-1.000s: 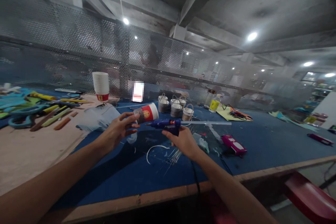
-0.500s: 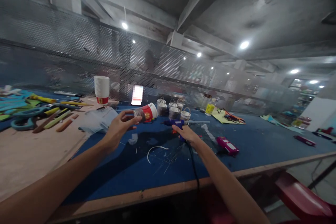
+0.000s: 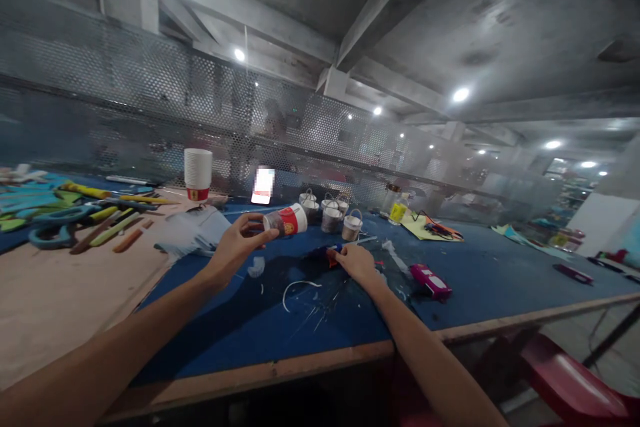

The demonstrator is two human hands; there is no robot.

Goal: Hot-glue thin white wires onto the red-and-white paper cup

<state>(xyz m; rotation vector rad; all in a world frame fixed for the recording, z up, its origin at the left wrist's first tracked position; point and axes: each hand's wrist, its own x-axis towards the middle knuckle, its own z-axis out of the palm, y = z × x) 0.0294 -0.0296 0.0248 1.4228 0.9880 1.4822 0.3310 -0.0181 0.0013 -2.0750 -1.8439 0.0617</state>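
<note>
My left hand (image 3: 246, 240) holds a red and white paper cup (image 3: 291, 220) by its grey-wrapped bottom end, the cup lying sideways above the blue table. Low over the tabletop, my right hand (image 3: 356, 263) has its fingers closed on a dark blue glue gun (image 3: 323, 251), which is partly hidden by the hand. Just behind it stand several small grey-wrapped cups with handles (image 3: 331, 219). A curved white strip (image 3: 300, 285) lies in front, on the table.
A stack of paper cups (image 3: 198, 170) stands at the back left, near scissors (image 3: 55, 230) and markers. A lit phone (image 3: 263, 185) leans at the back. A magenta object (image 3: 430, 281), glass jars (image 3: 393, 200) and yellow paper (image 3: 425, 228) are to the right.
The glue gun in my right hand has come down to the tabletop and its angle has changed. My left hand still holds the cup, slightly further right in view.
</note>
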